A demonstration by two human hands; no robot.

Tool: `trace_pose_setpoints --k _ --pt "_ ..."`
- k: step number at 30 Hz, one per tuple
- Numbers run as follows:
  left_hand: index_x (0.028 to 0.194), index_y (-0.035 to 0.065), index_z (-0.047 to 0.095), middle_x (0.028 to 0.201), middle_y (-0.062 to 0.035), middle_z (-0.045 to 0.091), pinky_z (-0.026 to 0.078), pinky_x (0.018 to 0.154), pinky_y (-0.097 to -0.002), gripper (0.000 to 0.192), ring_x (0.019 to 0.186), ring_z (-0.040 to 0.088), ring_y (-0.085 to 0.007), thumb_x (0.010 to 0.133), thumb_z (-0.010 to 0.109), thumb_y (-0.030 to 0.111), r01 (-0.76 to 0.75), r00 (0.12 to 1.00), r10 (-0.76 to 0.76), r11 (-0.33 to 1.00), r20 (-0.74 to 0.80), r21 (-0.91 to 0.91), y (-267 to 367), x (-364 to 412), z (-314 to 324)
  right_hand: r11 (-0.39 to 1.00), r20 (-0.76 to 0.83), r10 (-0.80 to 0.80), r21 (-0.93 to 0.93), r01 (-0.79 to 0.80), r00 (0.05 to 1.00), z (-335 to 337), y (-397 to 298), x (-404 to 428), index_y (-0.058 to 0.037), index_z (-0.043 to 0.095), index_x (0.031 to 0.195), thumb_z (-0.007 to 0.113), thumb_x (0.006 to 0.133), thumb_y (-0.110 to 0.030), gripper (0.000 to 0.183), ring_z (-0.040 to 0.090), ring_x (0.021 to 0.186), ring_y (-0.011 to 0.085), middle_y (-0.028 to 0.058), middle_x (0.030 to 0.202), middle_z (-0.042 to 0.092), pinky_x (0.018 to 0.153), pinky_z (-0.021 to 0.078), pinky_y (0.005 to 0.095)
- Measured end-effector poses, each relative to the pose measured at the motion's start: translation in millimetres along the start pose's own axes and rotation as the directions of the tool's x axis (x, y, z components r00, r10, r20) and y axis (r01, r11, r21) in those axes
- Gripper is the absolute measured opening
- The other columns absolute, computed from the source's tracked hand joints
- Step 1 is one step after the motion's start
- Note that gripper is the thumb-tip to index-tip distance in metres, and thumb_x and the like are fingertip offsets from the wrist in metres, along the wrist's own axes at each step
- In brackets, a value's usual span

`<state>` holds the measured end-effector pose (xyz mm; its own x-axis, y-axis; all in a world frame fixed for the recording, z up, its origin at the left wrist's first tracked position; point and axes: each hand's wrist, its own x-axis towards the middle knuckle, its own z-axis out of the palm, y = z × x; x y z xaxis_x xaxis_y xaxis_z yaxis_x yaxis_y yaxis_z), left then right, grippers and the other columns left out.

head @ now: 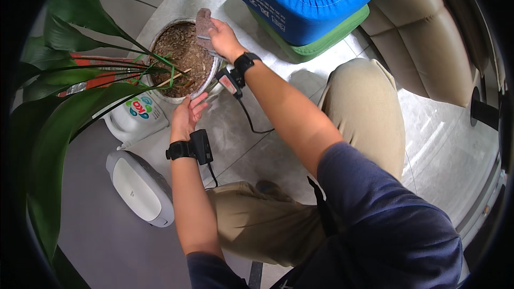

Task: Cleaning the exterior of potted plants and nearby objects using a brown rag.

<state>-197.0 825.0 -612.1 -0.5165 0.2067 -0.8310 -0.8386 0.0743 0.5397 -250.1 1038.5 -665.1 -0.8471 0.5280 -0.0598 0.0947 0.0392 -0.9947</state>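
A round plant pot [217, 73] filled with brown soil stands on the floor in front of me. Long green stems lean left out of the soil [180, 52], with a thin wooden stick and green ties among them. My right hand [227, 41] grips a folded brown cloth [204, 24], which lies over the pot's far right rim. At the near rim, my left hand [188, 115] has its fingers apart, with the fingertips against or very close to the pot. Its hold on the pot is not clear. Both wrists wear black strapped devices with cables.
Broad leaves [44, 144] fill the left side. A white plastic jug [138, 118] and a grey-white appliance [138, 192] stand left of my arm. Beyond the pot are a blue fabric-covered stool [289, 8] with a green base and a tan padded seat [421, 36]. A red package [106, 70] lies behind the stems.
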Motion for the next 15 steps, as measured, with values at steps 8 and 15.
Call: trace_pose_setpoints --k 8,15 --pt "0.119 0.0024 0.037 0.113 -0.0205 0.061 0.044 0.05 -0.0226 0.028 0.074 0.063 -0.0168 0.099 0.033 0.022 0.048 0.989 -0.03 0.991 0.144 -0.128 4.8 14.3 -3.5 0.801 0.145 0.43 0.394 -0.45 0.891 -5.3 64.1 -20.3 -0.0024 0.051 0.12 0.038 0.092 -0.043 0.051 0.054 0.104 0.0371 0.0232 0.113 0.056 0.09 0.0421 0.0412" --pt "0.117 0.0027 0.037 0.114 -0.0186 0.061 0.043 0.049 -0.0233 0.029 0.076 0.065 -0.0169 0.099 0.033 0.025 0.064 0.993 -0.052 0.993 0.11 -0.103 7.4 7.7 7.6 0.02 0.444 0.493 0.854 -0.52 0.749 29.4 62.1 -95.5 -0.0096 0.056 0.117 0.033 0.095 -0.05 0.051 0.058 0.095 0.0279 0.0107 0.113 0.06 0.085 0.0472 0.0391"
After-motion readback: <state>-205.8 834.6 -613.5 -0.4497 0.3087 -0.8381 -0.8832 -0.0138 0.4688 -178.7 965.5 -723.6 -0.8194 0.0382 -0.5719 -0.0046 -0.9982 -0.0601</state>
